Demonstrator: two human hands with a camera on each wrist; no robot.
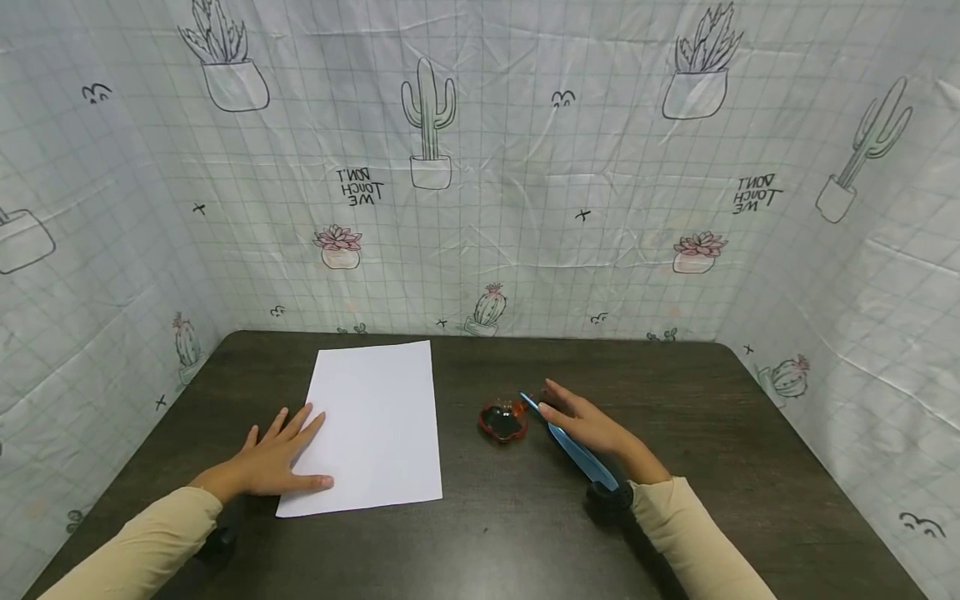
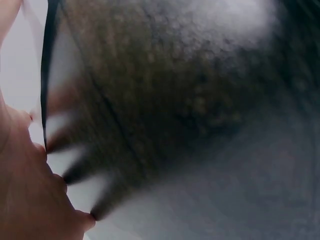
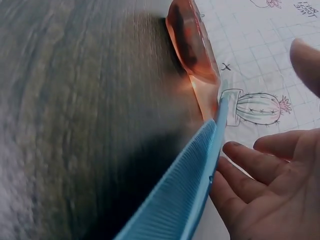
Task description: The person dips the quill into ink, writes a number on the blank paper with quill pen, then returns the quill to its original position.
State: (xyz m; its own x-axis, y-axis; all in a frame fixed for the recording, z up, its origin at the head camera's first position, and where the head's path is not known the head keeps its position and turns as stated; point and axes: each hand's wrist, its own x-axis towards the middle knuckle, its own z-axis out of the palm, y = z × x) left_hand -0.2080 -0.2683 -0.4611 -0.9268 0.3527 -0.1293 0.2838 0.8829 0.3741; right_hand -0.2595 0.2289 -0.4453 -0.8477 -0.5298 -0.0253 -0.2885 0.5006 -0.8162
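Observation:
A white sheet of paper [image 1: 375, 427] lies on the dark table, left of the middle. My left hand [image 1: 273, 462] rests spread at its left edge, thumb and some fingertips over the paper. My right hand [image 1: 592, 425] is beside a blue comb [image 1: 581, 458] with a thin pointed tail; its fingers are loosely extended. In the right wrist view, the comb [image 3: 185, 185] runs next to the fingertips, with the thumb apart. Whether they touch it, I cannot tell. Just left of the comb's tail lies a small translucent red thing [image 1: 502, 421] with a dark middle and narrow neck.
The dark wooden table [image 1: 480, 542] is bounded at the back and sides by a pale checked cloth [image 1: 517, 208] printed with cacti. Dark bands sit at both wrists, and the right one [image 1: 609, 496] is close to the comb's near end.

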